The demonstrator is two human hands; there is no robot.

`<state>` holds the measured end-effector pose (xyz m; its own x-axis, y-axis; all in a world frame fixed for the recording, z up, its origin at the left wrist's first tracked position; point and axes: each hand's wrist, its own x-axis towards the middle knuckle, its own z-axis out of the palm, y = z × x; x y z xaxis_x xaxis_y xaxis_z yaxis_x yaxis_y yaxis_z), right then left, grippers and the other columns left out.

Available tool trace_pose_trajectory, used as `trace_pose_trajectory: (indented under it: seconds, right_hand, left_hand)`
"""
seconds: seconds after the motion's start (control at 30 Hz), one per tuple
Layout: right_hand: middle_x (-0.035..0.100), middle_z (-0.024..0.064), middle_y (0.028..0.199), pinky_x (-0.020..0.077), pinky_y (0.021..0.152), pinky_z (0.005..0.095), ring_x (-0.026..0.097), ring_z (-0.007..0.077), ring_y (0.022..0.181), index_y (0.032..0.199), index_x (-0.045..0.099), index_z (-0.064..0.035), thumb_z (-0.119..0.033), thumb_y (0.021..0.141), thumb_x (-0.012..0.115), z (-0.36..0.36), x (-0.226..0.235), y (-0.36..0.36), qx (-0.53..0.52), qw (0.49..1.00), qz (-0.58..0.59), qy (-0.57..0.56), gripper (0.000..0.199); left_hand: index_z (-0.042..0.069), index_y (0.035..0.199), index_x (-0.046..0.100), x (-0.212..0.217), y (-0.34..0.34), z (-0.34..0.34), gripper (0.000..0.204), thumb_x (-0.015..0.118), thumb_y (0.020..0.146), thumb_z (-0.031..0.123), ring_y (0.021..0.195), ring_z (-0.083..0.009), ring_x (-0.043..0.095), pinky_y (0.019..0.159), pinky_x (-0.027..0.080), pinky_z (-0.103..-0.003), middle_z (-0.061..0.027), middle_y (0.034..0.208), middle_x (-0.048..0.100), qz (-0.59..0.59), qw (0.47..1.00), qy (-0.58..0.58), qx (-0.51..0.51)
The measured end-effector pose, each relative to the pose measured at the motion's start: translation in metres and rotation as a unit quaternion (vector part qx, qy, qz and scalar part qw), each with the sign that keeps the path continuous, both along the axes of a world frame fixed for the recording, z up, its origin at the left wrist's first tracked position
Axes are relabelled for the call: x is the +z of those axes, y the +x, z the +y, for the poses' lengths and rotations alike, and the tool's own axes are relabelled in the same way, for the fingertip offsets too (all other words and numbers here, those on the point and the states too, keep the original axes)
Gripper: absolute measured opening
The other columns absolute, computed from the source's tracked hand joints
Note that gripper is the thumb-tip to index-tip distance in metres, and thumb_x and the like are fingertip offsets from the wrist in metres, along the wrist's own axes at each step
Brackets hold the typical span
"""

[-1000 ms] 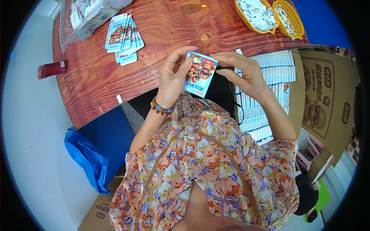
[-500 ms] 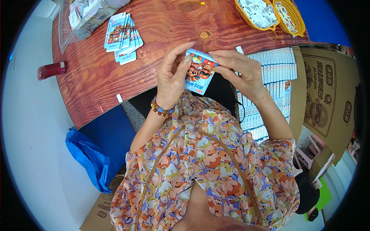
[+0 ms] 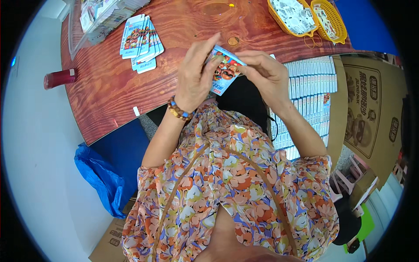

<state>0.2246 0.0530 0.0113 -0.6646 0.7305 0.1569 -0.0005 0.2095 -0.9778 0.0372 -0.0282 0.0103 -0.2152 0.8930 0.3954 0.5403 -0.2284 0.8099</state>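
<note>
Between my hands, over the table's near edge, is a small light-blue cardboard box (image 3: 223,72) printed with cartoon figures. My left hand (image 3: 195,70) grips its left side, thumb on the printed face and index finger stretched beyond the top. Along the upper right edge, the fingers and thumb of my right hand (image 3: 265,78) pinch the box. A beaded bracelet (image 3: 179,110) circles my left wrist. Farther left on the table lies a fanned pile of flat blue cartons (image 3: 142,43) with the same print.
Two yellow baskets (image 3: 341,35) of small white packets stand at the far right. A large open carton (image 3: 342,100) holds rows of blue boxes (image 3: 305,83). At left are a clear bin (image 3: 78,39), a dark red cylinder (image 3: 60,79) and a blue plastic bag (image 3: 98,179).
The box has moved slightly up and left and is tilted more. My left hand has turned and its index finger has straightened upward. My right hand has shifted slightly left with the box.
</note>
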Motion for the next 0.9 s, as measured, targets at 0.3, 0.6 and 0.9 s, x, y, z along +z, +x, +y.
trace_pose_trajectory:
  seconds: [0.3, 0.6, 0.9]
  right_hand:
    - [0.068, 0.0105, 0.112, 0.0579, 0.088, 0.0303, 0.067, 0.0156, 0.101, 0.112, 0.067, 0.0036, -0.007, 0.097, 0.063, 0.008, -0.011, -0.009, 0.001, 0.953, 0.044, -0.3, 0.02]
    - [0.067, 0.0116, 0.12, 0.0598, 0.089, 0.0326, 0.068, 0.0174, 0.106, 0.127, 0.06, 0.0039, -0.009, 0.097, 0.062, 0.027, 0.0, -0.005, 0.092, 0.934, 0.001, -0.345, 0.033]
    - [0.066, 0.0112, 0.123, 0.0584, 0.091, 0.0331, 0.066, 0.0179, 0.109, 0.131, 0.058, 0.0018, -0.008, 0.096, 0.062, 0.02, -0.009, -0.006, 0.086, 0.936, 0.005, -0.342, 0.037]
  left_hand:
    - [-0.007, 0.152, 0.023, -0.017, 0.013, -0.015, 0.107, 0.082, 0.075, 0.04, 0.106, -0.0396, 0.055, 0.091, 0.046, -0.047, -0.0225, 0.123, 0.051, 0.188, 0.97, -0.143, 0.058]
    - [-0.012, 0.15, 0.02, -0.016, 0.015, -0.016, 0.107, 0.074, 0.081, 0.048, 0.109, -0.0409, 0.048, 0.097, 0.041, -0.052, -0.0242, 0.125, 0.046, 0.253, 0.958, -0.136, 0.017]
    - [-0.012, 0.15, 0.021, -0.018, 0.015, -0.014, 0.108, 0.075, 0.079, 0.051, 0.108, -0.0384, 0.05, 0.096, 0.042, -0.051, -0.0238, 0.124, 0.048, 0.272, 0.952, -0.14, 0.016]
